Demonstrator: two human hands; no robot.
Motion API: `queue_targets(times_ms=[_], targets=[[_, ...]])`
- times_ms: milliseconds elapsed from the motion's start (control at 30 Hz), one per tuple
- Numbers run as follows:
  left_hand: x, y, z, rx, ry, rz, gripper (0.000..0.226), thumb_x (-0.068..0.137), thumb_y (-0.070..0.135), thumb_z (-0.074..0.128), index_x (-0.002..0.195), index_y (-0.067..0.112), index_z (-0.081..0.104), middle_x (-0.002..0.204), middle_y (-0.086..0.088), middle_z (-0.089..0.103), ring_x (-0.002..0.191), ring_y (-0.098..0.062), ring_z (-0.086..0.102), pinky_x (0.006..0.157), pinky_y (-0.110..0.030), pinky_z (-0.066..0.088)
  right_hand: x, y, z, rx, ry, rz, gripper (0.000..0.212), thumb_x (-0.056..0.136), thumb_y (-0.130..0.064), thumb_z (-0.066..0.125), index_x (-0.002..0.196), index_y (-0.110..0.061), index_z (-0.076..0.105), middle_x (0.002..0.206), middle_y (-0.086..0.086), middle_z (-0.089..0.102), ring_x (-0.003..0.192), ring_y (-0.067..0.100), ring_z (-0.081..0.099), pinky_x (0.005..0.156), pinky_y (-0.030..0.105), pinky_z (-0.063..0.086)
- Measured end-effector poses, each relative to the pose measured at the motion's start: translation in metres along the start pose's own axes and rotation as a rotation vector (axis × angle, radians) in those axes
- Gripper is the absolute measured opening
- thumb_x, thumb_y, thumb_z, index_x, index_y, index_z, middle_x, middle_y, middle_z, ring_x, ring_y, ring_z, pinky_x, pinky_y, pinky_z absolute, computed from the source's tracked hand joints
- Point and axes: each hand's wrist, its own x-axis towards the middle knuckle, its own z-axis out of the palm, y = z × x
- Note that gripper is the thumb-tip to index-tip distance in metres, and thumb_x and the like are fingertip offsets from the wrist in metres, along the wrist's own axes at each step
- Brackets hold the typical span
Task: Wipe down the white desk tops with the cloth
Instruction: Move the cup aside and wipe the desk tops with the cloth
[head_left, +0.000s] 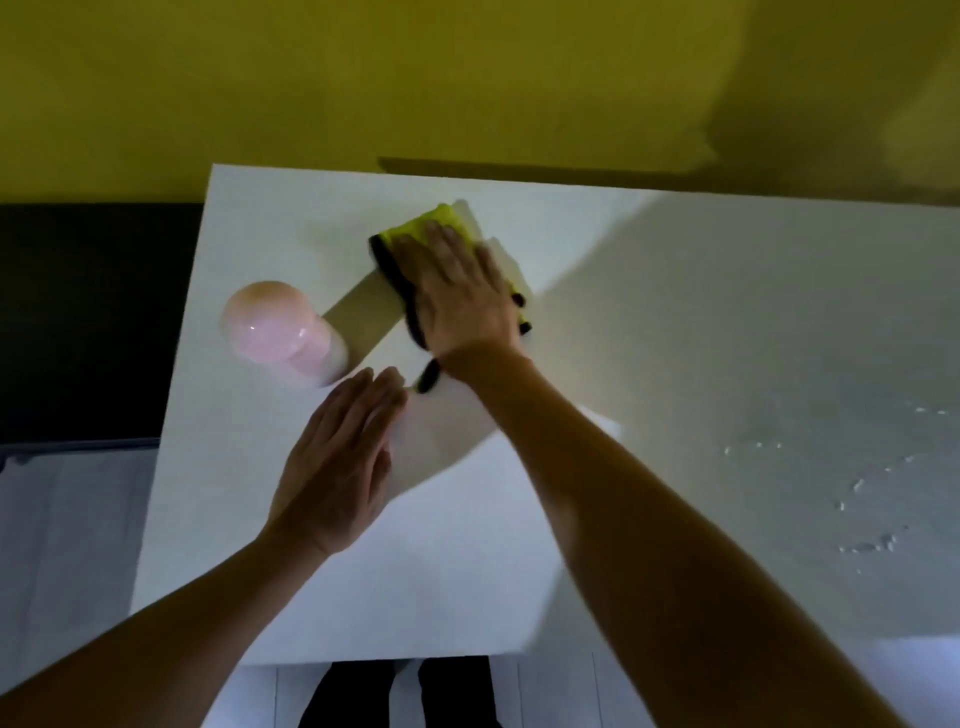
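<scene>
A white desk top (675, 322) fills most of the view. A yellow cloth with a black edge (441, 221) lies on its far left part. My right hand (462, 296) lies flat on the cloth with straight fingers and presses it onto the desk. My left hand (337, 462) rests flat on the bare desk nearer to me, fingers straight and together, holding nothing. A small black bit of the cloth's edge (428, 376) shows near my right wrist.
A pink rounded bottle (283, 335) stands on the desk left of the cloth, close to my left fingertips. Water droplets (862, 499) lie on the desk's right part. A yellow wall (467, 78) rises behind the desk. The desk's left edge drops to the floor.
</scene>
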Motion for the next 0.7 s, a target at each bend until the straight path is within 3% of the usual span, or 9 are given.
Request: queue_targets(times_ms=[133, 200, 300, 400, 533, 633, 700], targets=[[0.001, 0.007, -0.003, 0.013, -0.006, -0.023, 0.057, 0.097, 0.013, 0.045, 0.153, 0.002, 0.048, 0.164, -0.013, 0.041, 0.152, -0.038, 0.037, 0.122, -0.052, 0.034, -0.029, 0.146, -0.021, -0.052, 0.099, 0.434, 0.063, 0.101, -0.026, 0.033, 0.162, -0.033, 0.017, 0.169, 0.001, 0.017, 0.157, 0.022, 0.009, 0.123, 0.051, 0.017], [0.007, 0.015, -0.006, 0.011, 0.008, -0.077, 0.056, 0.093, 0.014, 0.044, 0.146, 0.0, 0.054, 0.158, -0.015, 0.046, 0.145, -0.041, 0.044, 0.119, -0.05, 0.035, -0.055, 0.204, -0.036, -0.011, 0.123, 0.651, 0.06, 0.104, -0.031, 0.029, 0.163, -0.032, 0.013, 0.171, 0.002, 0.01, 0.157, 0.02, 0.002, 0.125, 0.049, 0.012], [0.019, 0.03, -0.003, 0.014, 0.043, -0.132, 0.044, 0.088, 0.011, 0.047, 0.129, 0.0, 0.06, 0.149, -0.02, 0.05, 0.131, -0.044, 0.05, 0.109, -0.05, 0.038, -0.07, 0.211, -0.044, 0.023, 0.147, 0.804, 0.059, 0.106, -0.037, 0.023, 0.163, -0.03, 0.012, 0.171, 0.004, 0.005, 0.158, 0.022, -0.001, 0.127, 0.045, 0.004], [0.036, 0.043, 0.008, 0.028, 0.036, -0.07, 0.041, 0.091, 0.009, 0.048, 0.129, -0.001, 0.06, 0.153, -0.022, 0.049, 0.131, -0.045, 0.052, 0.108, -0.052, 0.039, -0.055, 0.153, -0.037, 0.047, 0.165, 0.661, 0.061, 0.102, -0.033, 0.026, 0.162, -0.028, 0.02, 0.17, 0.009, 0.013, 0.156, 0.028, 0.009, 0.125, 0.048, 0.013], [0.061, 0.079, 0.038, -0.006, 0.048, 0.034, 0.043, 0.096, 0.012, 0.05, 0.135, -0.003, 0.058, 0.138, -0.027, 0.06, 0.125, -0.048, 0.058, 0.104, -0.058, 0.048, -0.041, 0.073, -0.011, 0.055, 0.164, 0.097, 0.056, 0.099, -0.024, 0.046, 0.155, -0.032, 0.041, 0.163, 0.005, 0.035, 0.152, 0.026, 0.027, 0.124, 0.049, 0.02], [0.063, 0.108, 0.053, -0.01, 0.03, 0.045, 0.053, 0.096, 0.016, 0.055, 0.147, 0.0, 0.051, 0.149, -0.026, 0.054, 0.137, -0.045, 0.052, 0.116, -0.058, 0.043, -0.034, 0.094, -0.007, 0.083, 0.167, -0.073, 0.05, 0.101, -0.027, 0.047, 0.151, -0.03, 0.047, 0.16, 0.003, 0.041, 0.151, 0.024, 0.032, 0.124, 0.047, 0.021], [0.066, 0.111, 0.054, -0.031, 0.032, 0.011, 0.056, 0.097, 0.013, 0.048, 0.151, 0.001, 0.05, 0.158, -0.023, 0.046, 0.147, -0.043, 0.043, 0.122, -0.057, 0.034, -0.032, 0.135, -0.015, -0.01, 0.121, -0.008, 0.056, 0.102, -0.028, 0.043, 0.156, -0.036, 0.034, 0.163, -0.001, 0.035, 0.153, 0.024, 0.025, 0.123, 0.049, 0.019]])
